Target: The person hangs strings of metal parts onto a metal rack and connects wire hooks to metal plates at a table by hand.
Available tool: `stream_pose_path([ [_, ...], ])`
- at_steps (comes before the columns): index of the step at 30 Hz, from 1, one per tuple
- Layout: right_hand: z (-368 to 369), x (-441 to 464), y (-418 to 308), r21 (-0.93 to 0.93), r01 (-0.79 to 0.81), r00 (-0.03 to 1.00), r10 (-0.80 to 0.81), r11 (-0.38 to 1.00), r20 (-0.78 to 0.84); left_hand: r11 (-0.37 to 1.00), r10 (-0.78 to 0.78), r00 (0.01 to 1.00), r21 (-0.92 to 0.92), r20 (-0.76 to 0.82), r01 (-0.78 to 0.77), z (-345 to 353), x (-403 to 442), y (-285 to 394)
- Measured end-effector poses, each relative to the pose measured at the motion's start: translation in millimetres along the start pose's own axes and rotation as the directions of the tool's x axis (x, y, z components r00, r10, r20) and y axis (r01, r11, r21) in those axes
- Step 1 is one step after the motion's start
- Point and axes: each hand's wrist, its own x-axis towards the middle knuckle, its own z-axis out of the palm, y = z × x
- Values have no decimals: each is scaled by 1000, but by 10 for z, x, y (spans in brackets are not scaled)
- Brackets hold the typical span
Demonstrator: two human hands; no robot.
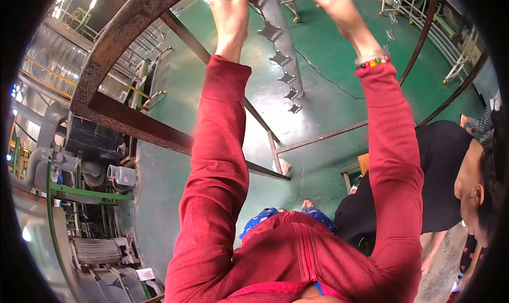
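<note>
- Plates (287, 78), thin, grey and four-pointed with hollowed sides, strung one below another in a slanting row under and beside the left hand (230, 16)
- Spaced at intervals, looking smaller towards the low end, seen against a long grey beam (289, 48) and shiny floor (328, 112)
- Five plainly countable in the row; upper end too near the picture's edge to follow, so total count uncertain
- Already linked, as far as visible; impossible to judge from one view how much remains
- Left hand: raised high, fingers bent and bunched near the top of the row, tips cut off by the upper edge; cannot tell if pinching a plate, a thread or nothing
- Right hand (344, 11): raised well apart from the left, thumb and fingers reaching inward at the upper edge; cannot tell if closed on anything
- Around the right wrist, a beaded bracelet (376, 63) in bright colours; on both arms, soft red knit, creased at the elbows
- Nearer the left arm, a heavy frame (143, 124), brown and rough as if rusted, part curved, part straight
- Beyond the right hand, pale tube racks (458, 64) on wheels
- Beside the right arm, another person (440, 170) in smooth black cloth
</note>
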Motion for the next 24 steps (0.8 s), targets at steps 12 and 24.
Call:
stream_pose_path([
  [12,48,-429,171,-302,74,997,-69,950,26,999,-10,991,44,134,4,211,-551,-71],
  [24,248,-660,79,-163,0,972,-39,987,-233,992,68,997,102,45,-72,452,-683,-76],
])
